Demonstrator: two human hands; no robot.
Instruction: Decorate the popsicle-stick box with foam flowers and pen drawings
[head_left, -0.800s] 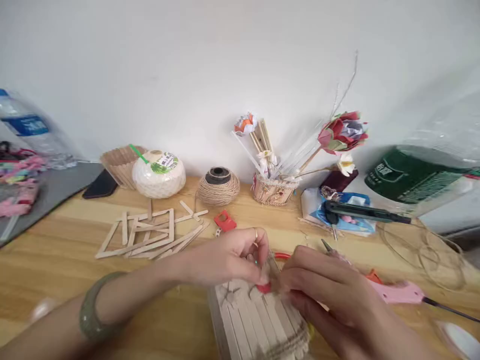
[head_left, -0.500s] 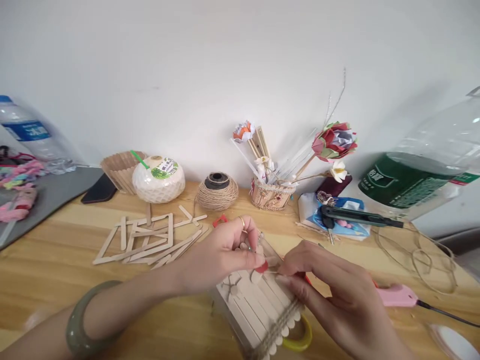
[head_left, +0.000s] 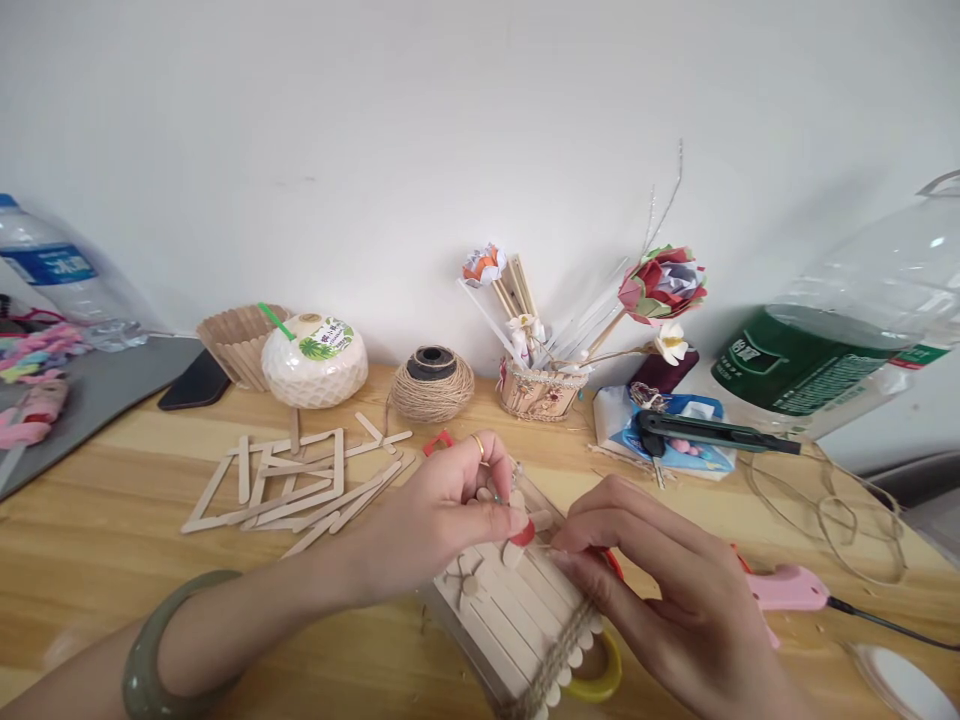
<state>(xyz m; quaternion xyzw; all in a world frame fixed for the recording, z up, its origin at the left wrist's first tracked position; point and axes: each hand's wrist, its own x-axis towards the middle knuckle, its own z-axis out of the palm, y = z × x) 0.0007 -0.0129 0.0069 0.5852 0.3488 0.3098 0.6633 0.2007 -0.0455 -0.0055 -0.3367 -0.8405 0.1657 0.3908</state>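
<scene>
So the red round piece (head_left: 523,533) sits right at the left hand's (head_left: 442,510) fingertips, thumb and index pinched on its edge, over the popsicle-stick panel (head_left: 510,610). Right hand's (head_left: 645,570) thumb and index are together (can't tell on what). Yellow ring handle (head_left: 600,672) pokes out beside the panel.

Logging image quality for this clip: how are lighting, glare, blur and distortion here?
Head view: soft light; faint shadows on the white wall; small glints on the large clear plastic bottle with a green label, which looks stretched near the right edge; left hand and right hand fairly sharp, fine fingertip detail unclear.
</scene>
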